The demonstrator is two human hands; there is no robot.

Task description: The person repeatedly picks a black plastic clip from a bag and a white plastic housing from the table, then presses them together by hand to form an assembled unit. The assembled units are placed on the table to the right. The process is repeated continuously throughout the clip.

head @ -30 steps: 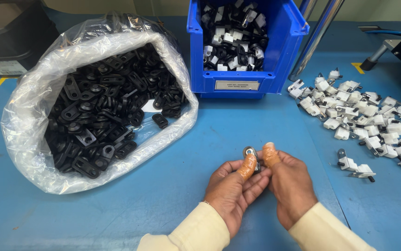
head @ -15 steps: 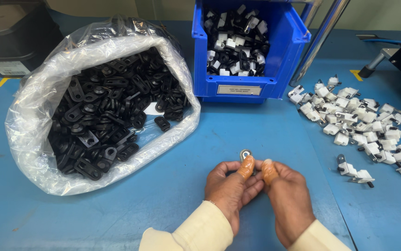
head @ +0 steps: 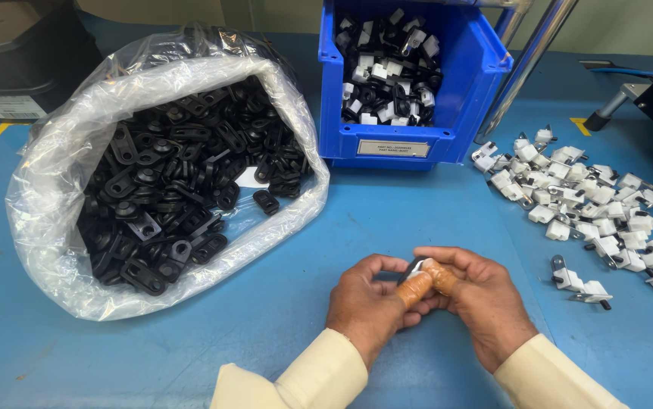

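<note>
Our left hand (head: 368,303) and right hand (head: 485,303) now close together, thumbs pressing; fingers of both pinch the small metal-and-black part (head: 411,270), lower and more hidden than before, above the blue worktop (head: 281,318).

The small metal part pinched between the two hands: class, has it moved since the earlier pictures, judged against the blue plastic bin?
Yes. The small metal part was upright above the fingertips; now it lies tilted between them, farther from the blue plastic bin.
</note>
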